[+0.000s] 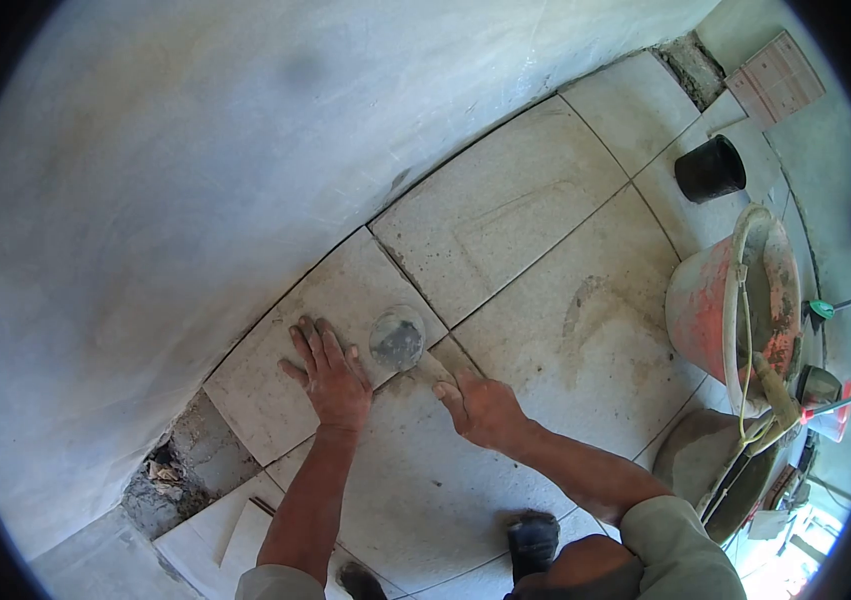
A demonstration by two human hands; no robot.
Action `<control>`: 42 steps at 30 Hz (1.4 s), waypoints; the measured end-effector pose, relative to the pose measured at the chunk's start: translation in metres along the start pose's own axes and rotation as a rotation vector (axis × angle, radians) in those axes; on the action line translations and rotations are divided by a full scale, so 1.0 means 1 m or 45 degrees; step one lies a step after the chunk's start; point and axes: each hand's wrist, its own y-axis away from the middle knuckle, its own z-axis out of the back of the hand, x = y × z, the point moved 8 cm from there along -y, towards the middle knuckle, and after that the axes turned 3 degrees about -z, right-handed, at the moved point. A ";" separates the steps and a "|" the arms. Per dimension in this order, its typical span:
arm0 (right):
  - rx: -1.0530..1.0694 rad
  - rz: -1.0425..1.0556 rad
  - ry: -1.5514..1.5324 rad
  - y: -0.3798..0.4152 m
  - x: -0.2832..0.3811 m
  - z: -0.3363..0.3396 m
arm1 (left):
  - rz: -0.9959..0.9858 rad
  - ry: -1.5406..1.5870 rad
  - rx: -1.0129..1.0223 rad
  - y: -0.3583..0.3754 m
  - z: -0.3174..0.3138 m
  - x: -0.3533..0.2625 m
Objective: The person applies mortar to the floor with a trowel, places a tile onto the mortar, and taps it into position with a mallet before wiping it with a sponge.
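My left hand (333,380) lies flat on a pale floor tile (275,400) beside the wall, fingers spread. In my right hand (488,410) is a mallet (398,338), gripped by its short light handle. The mallet's round, grey, dusty head is over the tile's right part, just right of my left fingers. A dark joint runs between this tile and the larger neighbouring tile (500,215). Narrow gaps also show along the wall and beneath the mallet handle.
A rough untiled patch with rubble (170,475) borders the tile at lower left. On the right stand a red, mortar-smeared bucket (702,300), a black cup-like container (710,169) and a wide basin (690,455). A patterned tile piece (775,80) leans at the far corner.
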 end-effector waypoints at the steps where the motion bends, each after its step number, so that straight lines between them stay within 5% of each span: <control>1: 0.025 0.014 -0.048 0.003 0.003 0.003 | 0.000 0.003 -0.008 -0.003 0.001 -0.003; 12: 0.079 0.151 -0.509 0.022 -0.003 -0.018 | 0.050 0.039 0.003 0.002 0.000 0.002; 21: 0.023 -0.015 -0.759 -0.001 -0.010 -0.007 | 0.048 0.046 0.030 0.004 -0.001 0.004; 23: 0.363 -0.255 -0.913 0.002 0.004 -0.006 | 0.049 0.048 0.031 0.000 -0.002 0.003; 24: 0.373 -0.255 -0.926 0.000 0.004 -0.011 | 0.063 0.051 0.054 0.003 -0.003 0.005; 26: -0.041 0.029 -0.940 -0.011 0.008 0.009 | 0.064 0.033 0.055 0.005 -0.003 0.006; 30: 0.063 -0.048 -0.662 -0.029 0.001 0.010 | 0.060 0.031 0.018 0.004 -0.004 0.005; 33: 0.079 0.139 -0.762 -0.013 0.029 0.010 | 0.035 0.044 -0.027 0.004 -0.001 0.003; 35: 0.106 -0.077 -0.594 -0.022 0.011 -0.005 | 0.040 0.048 -0.031 0.007 -0.003 0.005; 38: 0.054 0.198 -0.559 -0.016 0.025 -0.007 | 0.026 0.068 -0.055 0.000 0.001 0.002; 42: -0.025 0.106 -0.572 -0.009 0.014 0.002 | 0.047 0.067 -0.032 0.004 -0.001 0.005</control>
